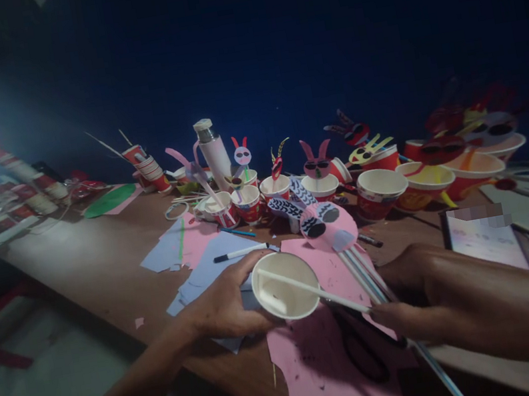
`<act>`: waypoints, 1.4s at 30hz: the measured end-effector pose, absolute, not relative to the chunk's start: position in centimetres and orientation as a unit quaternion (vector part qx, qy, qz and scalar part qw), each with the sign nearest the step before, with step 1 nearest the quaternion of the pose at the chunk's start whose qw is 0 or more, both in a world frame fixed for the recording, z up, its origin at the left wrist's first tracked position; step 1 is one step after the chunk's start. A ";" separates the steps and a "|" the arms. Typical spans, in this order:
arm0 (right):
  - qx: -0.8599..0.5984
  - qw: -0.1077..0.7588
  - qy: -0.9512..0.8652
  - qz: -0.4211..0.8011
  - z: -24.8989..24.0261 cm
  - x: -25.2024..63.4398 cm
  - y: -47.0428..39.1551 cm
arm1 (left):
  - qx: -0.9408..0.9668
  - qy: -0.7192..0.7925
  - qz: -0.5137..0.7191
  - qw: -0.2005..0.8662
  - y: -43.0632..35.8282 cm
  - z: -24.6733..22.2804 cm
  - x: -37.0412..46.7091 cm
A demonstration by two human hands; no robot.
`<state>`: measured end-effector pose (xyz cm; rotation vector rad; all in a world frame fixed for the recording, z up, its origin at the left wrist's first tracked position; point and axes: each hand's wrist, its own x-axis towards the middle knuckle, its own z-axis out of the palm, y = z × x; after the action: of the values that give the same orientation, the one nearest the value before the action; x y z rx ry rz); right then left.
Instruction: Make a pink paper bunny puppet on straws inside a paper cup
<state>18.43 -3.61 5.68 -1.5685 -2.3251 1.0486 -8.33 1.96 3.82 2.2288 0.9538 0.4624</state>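
Note:
My left hand [234, 301] is wrapped round a white paper cup [290, 308], tilted so its open mouth faces me. A whitish patch shows inside it. My right hand [414, 301] pinches a thin white stick [332, 296], whose far end reaches into the cup. Close by is a pink paper rabbit head [318, 233] with dark eye shapes and patterned ears. Striped straws [364, 279] run down from it past my right hand; whether my fingers also grip them is hidden. Black-handled scissors [364, 350] lie below, on pink paper [320, 378].
Red-and-white paper cups [384, 195] holding paper animal heads line the table's back, beside a white flask [214, 156]. A phone [485, 242] lies at right. A marker [242, 252] and bluish paper pieces [207, 278] lie left of centre. A stack of cups [151, 169] leans farther back.

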 end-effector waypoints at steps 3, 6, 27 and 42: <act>-0.513 0.039 -0.786 0.344 5.8 18.2 -3.7 | 0.849 0.369 0.168 0.339 1.9 3.9 -8.2; -0.522 0.036 -0.790 0.321 5.9 18.0 -3.6 | 0.847 0.377 0.165 0.336 1.8 4.0 -8.2; -0.545 0.079 -0.789 0.272 5.0 16.9 -3.5 | 0.848 0.386 0.187 0.309 1.9 3.7 -8.5; -0.522 0.135 -0.806 0.245 3.5 15.7 -3.2 | 0.834 0.410 0.172 0.326 1.6 3.2 -8.6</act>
<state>15.71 -3.23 3.52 -1.5126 -2.3348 0.7109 -8.60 1.59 3.21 2.1865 1.0752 0.4516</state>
